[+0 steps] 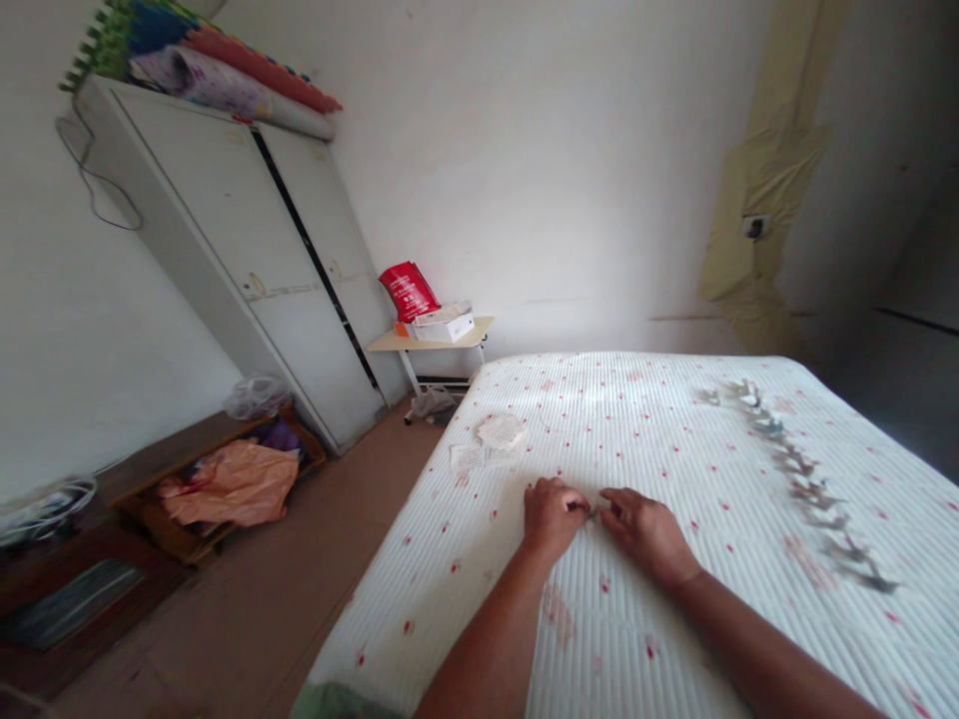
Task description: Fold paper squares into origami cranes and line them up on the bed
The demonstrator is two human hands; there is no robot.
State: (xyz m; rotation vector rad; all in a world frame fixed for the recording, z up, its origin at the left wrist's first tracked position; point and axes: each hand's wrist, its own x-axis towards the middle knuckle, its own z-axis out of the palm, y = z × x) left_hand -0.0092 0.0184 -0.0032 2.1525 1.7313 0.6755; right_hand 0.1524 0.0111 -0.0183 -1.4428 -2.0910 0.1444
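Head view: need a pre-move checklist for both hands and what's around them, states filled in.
1. Left hand pinching the small item: ok, thumb and fingertips close on it.
2. Right hand at the same item: ok; whether it grips too, cannot tell.
3. Small item's shape readable: not ok, too small and partly hidden by fingers.
4. Row of small pieces clear of the right hand: ok, apart on the right side of the bed.
5. Paper pieces clear of the left hand: ok, lying beyond it.
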